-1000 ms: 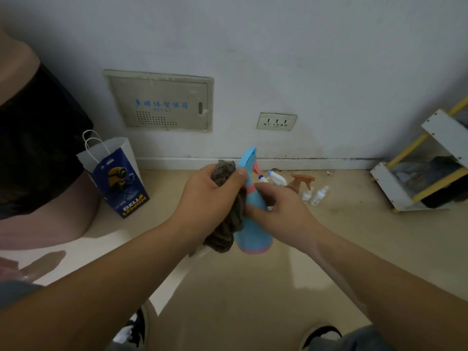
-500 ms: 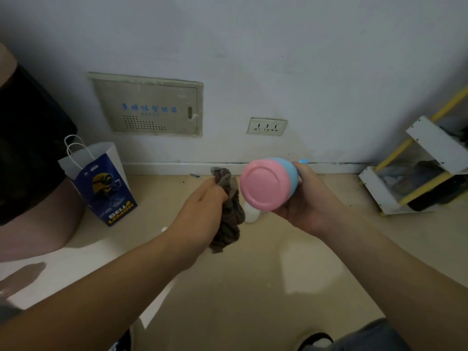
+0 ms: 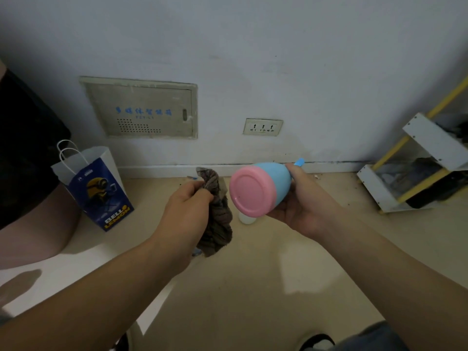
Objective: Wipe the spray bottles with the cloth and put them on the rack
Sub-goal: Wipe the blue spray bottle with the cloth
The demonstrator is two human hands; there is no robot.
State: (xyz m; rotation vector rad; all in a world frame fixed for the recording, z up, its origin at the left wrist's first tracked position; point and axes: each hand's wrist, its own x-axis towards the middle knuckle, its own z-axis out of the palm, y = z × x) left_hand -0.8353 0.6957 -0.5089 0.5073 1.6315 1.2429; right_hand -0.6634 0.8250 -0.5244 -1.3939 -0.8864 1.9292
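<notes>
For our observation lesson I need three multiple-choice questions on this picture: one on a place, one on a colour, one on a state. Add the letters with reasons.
1. Where does the rack stand?
A. far left
B. far right
C. centre

2. What colour is the base of the spray bottle?
A. green
B. pink
C. yellow

3. What is the left hand doing?
A. gripping the cloth
B. lying flat on the floor
C. holding nothing

Answers: 1 B, its white shelves sit at the right edge; 2 B, the round pink base faces the camera; 3 A, its fingers curl round the brown cloth.
</notes>
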